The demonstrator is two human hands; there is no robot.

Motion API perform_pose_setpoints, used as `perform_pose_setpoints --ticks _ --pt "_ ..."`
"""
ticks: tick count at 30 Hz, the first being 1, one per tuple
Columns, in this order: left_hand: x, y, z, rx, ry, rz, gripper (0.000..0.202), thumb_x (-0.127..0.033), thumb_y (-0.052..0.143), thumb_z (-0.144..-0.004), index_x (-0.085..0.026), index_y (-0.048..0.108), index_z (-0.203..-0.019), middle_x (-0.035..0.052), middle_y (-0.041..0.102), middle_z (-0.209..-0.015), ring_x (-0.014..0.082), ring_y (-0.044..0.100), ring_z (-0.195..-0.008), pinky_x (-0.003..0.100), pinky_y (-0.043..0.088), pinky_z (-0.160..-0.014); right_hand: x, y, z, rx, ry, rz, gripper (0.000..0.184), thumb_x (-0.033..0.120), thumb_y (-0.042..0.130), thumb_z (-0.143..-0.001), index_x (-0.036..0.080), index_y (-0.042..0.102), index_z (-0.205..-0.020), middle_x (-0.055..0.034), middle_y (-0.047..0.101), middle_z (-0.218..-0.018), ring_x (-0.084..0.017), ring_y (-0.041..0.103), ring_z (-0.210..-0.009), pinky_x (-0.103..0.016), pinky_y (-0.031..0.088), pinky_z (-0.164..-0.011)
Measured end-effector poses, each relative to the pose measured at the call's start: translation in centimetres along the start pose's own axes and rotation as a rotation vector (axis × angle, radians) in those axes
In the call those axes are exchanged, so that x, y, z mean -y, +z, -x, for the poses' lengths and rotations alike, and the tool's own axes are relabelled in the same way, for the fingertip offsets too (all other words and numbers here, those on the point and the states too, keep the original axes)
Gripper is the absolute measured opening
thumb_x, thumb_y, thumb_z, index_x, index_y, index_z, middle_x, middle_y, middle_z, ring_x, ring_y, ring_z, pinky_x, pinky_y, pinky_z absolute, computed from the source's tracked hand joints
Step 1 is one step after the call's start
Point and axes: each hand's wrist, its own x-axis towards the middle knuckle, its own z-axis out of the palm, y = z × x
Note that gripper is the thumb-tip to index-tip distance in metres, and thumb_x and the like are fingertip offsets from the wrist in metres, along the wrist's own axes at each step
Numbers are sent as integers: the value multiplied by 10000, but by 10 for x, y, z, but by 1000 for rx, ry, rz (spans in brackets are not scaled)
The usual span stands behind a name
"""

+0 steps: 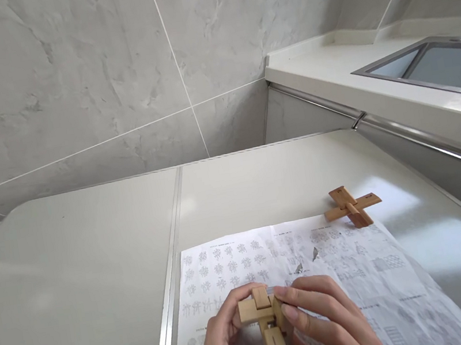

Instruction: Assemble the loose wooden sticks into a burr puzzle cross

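Between both hands is a light wooden burr puzzle [248, 312] made of interlocking blocks, held above the paper sheet. My left hand [222, 343] curls round its left side, with the thumb low in front near the bottom block. The fingertips of my right hand [327, 314] press against a block on the right side of the puzzle. Part of the puzzle's underside and right side is hidden by the fingers. Under the hands lies a creased white instruction sheet [236, 265] printed with rows of small puzzle diagrams.
A darker wooden cross-shaped puzzle [352, 207] rests at the sheet's upper right edge. The white folding table [74, 267] has a metal seam [169, 281] running across it. To the right stands a white counter [327, 66] with a sink [436, 67]. A grey tiled wall [87, 72] rises behind.
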Motion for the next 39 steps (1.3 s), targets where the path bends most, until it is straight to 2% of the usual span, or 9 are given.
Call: perform_pose_setpoints --ticks 4,9,12,17,20,24,29,33,39 --pt "-4 -3 -1 22 -54 37 770 -577 993 -692 -273 654 -1313 87 733 -1117 314 722 -1087 454 576 -980 -2 2 4 10 83 17 522 82 687 -961 299 636 -1433 -129 739 -1188 -243 760 -985 -334 688 -767" --pt "-6 -4 -1 39 -65 23 800 -597 990 -696 -286 622 -1335 104 752 -1183 331 730 -1147 479 545 -1044 -2 6 5 96 146 -70 634 45 584 -961 302 549 -1539 28 656 -764 -125 634 -555 -204 584 -543" --pt "-6 -3 -1 25 -44 -44 785 -601 985 -696 -284 626 -1318 107 768 -1133 345 737 -1134 456 572 -980 1 8 4 158 263 -208 660 58 558 -964 322 495 -1566 73 654 -718 -87 601 -481 -154 541 -496" --pt "-10 -6 -1 -91 65 -242 696 -579 957 -721 -302 645 -1278 75 782 -1071 313 762 -1009 382 596 -862 5 4 0 207 460 -476 609 206 646 -1032 340 466 -1597 -29 793 -955 -132 749 -623 -156 586 -504" --pt "-12 -10 -3 -148 135 -356 668 -533 959 -726 -311 641 -1269 55 803 -1053 295 775 -950 371 603 -862 7 3 -4 201 518 -602 449 388 526 -1138 356 495 -1585 -92 811 -1104 -163 786 -664 -180 586 -477" --pt "-6 -15 -5 -184 213 -514 657 -516 953 -748 -314 639 -1289 32 824 -1008 257 793 -866 334 623 -820 13 5 -7 147 854 -792 494 640 440 -1124 348 565 -1503 -95 809 -1090 -98 656 -449 -160 474 -368" --pt "7 -24 -6 -198 376 -667 655 -405 930 -817 -372 601 -1383 10 830 -1145 243 825 -943 312 675 -830 16 3 -14 166 1198 -972 658 798 579 -993 354 571 -1478 -115 781 -1209 -172 767 -664 -171 461 -420" --pt "9 -29 -8 -175 533 -844 687 -361 920 -851 -404 563 -1438 7 814 -1193 228 825 -961 303 691 -818 14 -1 -20 166 1246 -1088 667 804 650 -950 342 550 -1420 -99 753 -1274 -187 769 -726 -242 563 -515" --pt "9 -27 -13 -146 762 -956 599 -355 863 -913 -338 577 -1440 41 807 -1161 240 800 -985 348 696 -854 10 4 -18 174 1200 -1287 555 755 678 -971 304 454 -1204 -46 754 -1108 -222 801 -880 -310 644 -652"
